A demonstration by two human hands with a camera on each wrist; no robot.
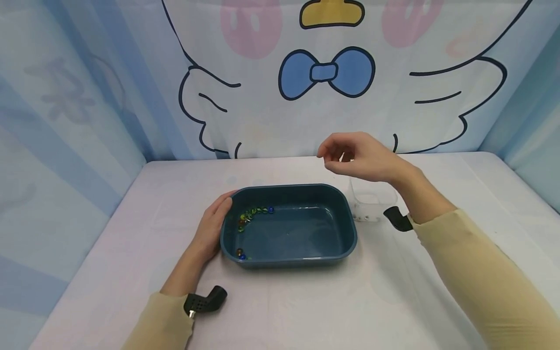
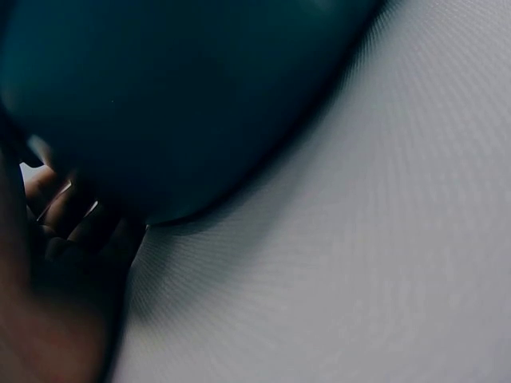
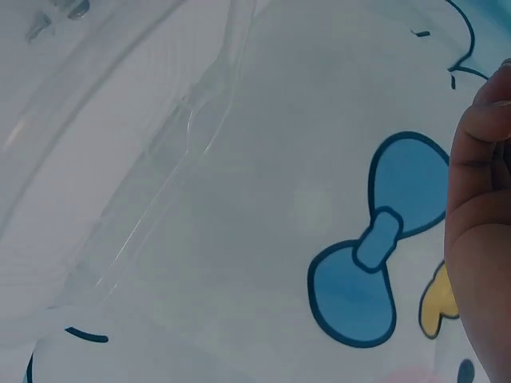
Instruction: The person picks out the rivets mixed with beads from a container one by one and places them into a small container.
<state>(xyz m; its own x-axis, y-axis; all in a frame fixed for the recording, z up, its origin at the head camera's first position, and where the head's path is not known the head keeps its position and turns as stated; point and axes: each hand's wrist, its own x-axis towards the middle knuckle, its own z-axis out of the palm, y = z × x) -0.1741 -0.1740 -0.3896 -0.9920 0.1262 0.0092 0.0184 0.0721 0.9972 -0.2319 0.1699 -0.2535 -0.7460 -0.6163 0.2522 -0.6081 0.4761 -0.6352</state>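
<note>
A dark teal rectangular tray [image 1: 288, 265] sits on the table with several coloured glass marbles [image 1: 251, 213] along its left side. My left hand [image 1: 213, 223] grips the tray's left end, thumb at the rim and fingers along the outer wall; in the left wrist view those fingers [image 2: 72, 211] are bent against the tray's side. My right hand [image 1: 358, 155] is raised beyond the tray's far right corner, fingers loosely bent toward the thumb and nothing visible between them. Below it stands a clear plastic box [image 1: 374, 201] with a few small marbles at its bottom.
The box stands close beside the tray's right end. A white cloth covers the table [image 1: 306, 311]. Behind it hangs a curtain [image 1: 258, 116] printed with a cartoon figure and a blue bow tie. Black wrist devices [image 1: 205, 300] sit on both sleeves.
</note>
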